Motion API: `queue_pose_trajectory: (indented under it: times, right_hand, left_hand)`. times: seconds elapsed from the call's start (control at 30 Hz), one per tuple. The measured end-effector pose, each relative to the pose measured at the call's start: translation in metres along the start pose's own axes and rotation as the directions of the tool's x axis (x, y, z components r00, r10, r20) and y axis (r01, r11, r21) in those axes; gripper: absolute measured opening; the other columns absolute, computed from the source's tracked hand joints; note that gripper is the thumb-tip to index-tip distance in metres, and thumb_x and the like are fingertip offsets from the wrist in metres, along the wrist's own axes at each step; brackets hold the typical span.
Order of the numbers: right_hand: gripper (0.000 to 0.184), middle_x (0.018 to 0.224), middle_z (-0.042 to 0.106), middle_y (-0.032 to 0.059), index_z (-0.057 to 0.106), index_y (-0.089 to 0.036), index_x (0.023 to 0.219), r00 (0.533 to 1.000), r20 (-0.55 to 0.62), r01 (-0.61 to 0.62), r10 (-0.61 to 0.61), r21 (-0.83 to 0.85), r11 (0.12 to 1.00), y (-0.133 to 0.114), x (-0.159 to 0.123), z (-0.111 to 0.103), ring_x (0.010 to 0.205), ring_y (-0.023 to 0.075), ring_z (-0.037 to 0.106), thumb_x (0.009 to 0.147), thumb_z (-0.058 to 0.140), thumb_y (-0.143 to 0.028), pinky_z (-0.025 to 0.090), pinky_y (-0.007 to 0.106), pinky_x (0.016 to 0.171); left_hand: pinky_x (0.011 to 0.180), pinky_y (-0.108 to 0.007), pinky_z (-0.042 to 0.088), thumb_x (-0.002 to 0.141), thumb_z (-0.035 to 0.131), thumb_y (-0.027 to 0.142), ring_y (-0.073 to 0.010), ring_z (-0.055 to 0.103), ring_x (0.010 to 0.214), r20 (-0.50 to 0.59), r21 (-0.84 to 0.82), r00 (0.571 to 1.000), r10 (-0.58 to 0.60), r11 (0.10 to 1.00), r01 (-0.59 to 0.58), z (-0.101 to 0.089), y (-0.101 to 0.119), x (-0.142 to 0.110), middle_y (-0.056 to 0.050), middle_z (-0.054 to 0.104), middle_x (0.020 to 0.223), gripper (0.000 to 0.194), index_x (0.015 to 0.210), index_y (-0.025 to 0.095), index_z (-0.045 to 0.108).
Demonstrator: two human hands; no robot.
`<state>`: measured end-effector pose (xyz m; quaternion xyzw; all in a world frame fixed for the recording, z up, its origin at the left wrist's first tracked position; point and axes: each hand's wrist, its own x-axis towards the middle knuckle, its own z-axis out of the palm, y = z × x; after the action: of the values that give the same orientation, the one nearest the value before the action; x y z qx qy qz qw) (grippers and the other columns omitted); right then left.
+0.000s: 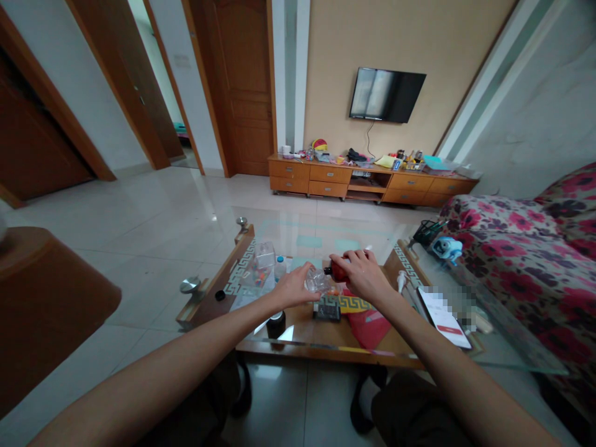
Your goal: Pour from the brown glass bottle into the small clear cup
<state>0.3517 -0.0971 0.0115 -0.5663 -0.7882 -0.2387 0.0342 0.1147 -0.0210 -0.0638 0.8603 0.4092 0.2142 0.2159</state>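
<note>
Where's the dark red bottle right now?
The dark red bottle is right of centre in the head view, held in the right hand, its black end by the clear container in the left hand.

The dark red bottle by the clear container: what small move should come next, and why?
Probably tip the dark red bottle slightly with the right hand: it lies nearly level, its black end points at the clear container, and the left hand holds that container close by. Whether anything is flowing is too small to tell.
</note>
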Motion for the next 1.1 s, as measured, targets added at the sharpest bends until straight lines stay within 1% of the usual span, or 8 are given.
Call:
queue_pose_trajectory:
  times: [0.2, 0.33, 0.43, 0.6, 0.73, 0.97, 1.1]
  right_hand:
    - [0.058, 0.119, 0.065, 0.0119, 0.050, -0.031, 0.147, 1.000, 0.008, -0.003, 0.003, -0.012, 1.000, -0.0009, -0.0002, -0.0009, 0.106, 0.0317, 0.051, 0.092, 0.060, -0.018, 0.028, 0.045, 0.098]
    - [0.059, 0.119, 0.065, 0.0118, 0.049, -0.031, 0.147, 1.000, 0.003, 0.000, 0.000, -0.007, 1.000, -0.0011, -0.0003, -0.0016, 0.106, 0.0320, 0.052, 0.092, 0.060, -0.017, 0.028, 0.045, 0.098]
    - [0.060, 0.119, 0.065, 0.0120, 0.049, -0.032, 0.148, 1.000, 0.002, 0.000, 0.000, -0.011, 1.000, -0.0013, -0.0001, -0.0017, 0.106, 0.0321, 0.052, 0.091, 0.060, -0.016, 0.028, 0.046, 0.098]
    - [0.061, 0.119, 0.065, 0.0116, 0.049, -0.032, 0.148, 1.000, 0.003, 0.001, -0.001, 0.001, 1.000, -0.0009, 0.0003, -0.0001, 0.106, 0.0316, 0.052, 0.090, 0.061, -0.017, 0.028, 0.046, 0.099]
    - [0.063, 0.120, 0.065, 0.0120, 0.049, -0.032, 0.148, 1.000, 0.002, -0.001, 0.002, -0.003, 1.000, -0.0011, 0.0003, 0.0004, 0.107, 0.0319, 0.052, 0.089, 0.061, -0.016, 0.028, 0.046, 0.099]
    - [0.062, 0.118, 0.065, 0.0113, 0.049, -0.031, 0.147, 1.000, -0.006, 0.001, -0.001, 0.013, 1.000, -0.0022, 0.0001, -0.0021, 0.107, 0.0312, 0.052, 0.089, 0.061, -0.014, 0.027, 0.045, 0.100]
    - [0.063, 0.118, 0.065, 0.0112, 0.049, -0.031, 0.147, 1.000, -0.003, -0.001, 0.001, 0.013, 1.000, -0.0027, 0.0003, -0.0016, 0.107, 0.0313, 0.052, 0.087, 0.062, -0.015, 0.027, 0.045, 0.100]
  left_hand:
    - [0.085, -0.045, 0.054, 0.071, 0.082, 0.056, -0.0369, 0.070, 0.108, 0.005, 0.004, 1.000, 0.009, 1.000, -0.009, 0.0002, -0.0008, -0.0004, -0.012, 0.072, 0.119, 0.075, 0.133, 0.025, 0.053]
    - [0.086, -0.044, 0.054, 0.070, 0.082, 0.059, -0.0372, 0.069, 0.110, 0.002, 0.004, 1.000, 0.002, 1.000, -0.002, 0.0010, -0.0017, -0.0004, -0.012, 0.072, 0.120, 0.078, 0.134, 0.024, 0.053]
    - [0.086, -0.044, 0.054, 0.071, 0.081, 0.059, -0.0361, 0.070, 0.110, -0.001, 0.002, 1.000, 0.015, 1.000, -0.015, 0.0008, -0.0019, -0.0005, -0.012, 0.072, 0.120, 0.076, 0.133, 0.024, 0.053]
    - [0.086, -0.042, 0.054, 0.070, 0.082, 0.057, -0.0345, 0.070, 0.110, 0.014, 0.004, 1.000, -0.007, 1.000, 0.007, -0.0014, 0.0001, -0.0006, -0.010, 0.072, 0.120, 0.076, 0.133, 0.025, 0.053]
    - [0.086, -0.042, 0.054, 0.071, 0.082, 0.060, -0.0347, 0.070, 0.108, 0.017, 0.005, 1.000, -0.015, 1.000, 0.015, -0.0025, 0.0013, -0.0008, -0.011, 0.072, 0.118, 0.077, 0.133, 0.025, 0.053]
    - [0.085, -0.041, 0.053, 0.072, 0.080, 0.061, -0.0346, 0.070, 0.110, 0.026, 0.010, 1.000, -0.016, 1.000, 0.015, -0.0023, 0.0000, -0.0018, -0.011, 0.071, 0.122, 0.077, 0.134, 0.026, 0.052]
    - [0.086, -0.042, 0.053, 0.071, 0.080, 0.060, -0.0349, 0.069, 0.110, 0.022, 0.010, 1.000, -0.017, 1.000, 0.017, -0.0026, 0.0001, -0.0019, -0.011, 0.071, 0.121, 0.077, 0.134, 0.026, 0.052]
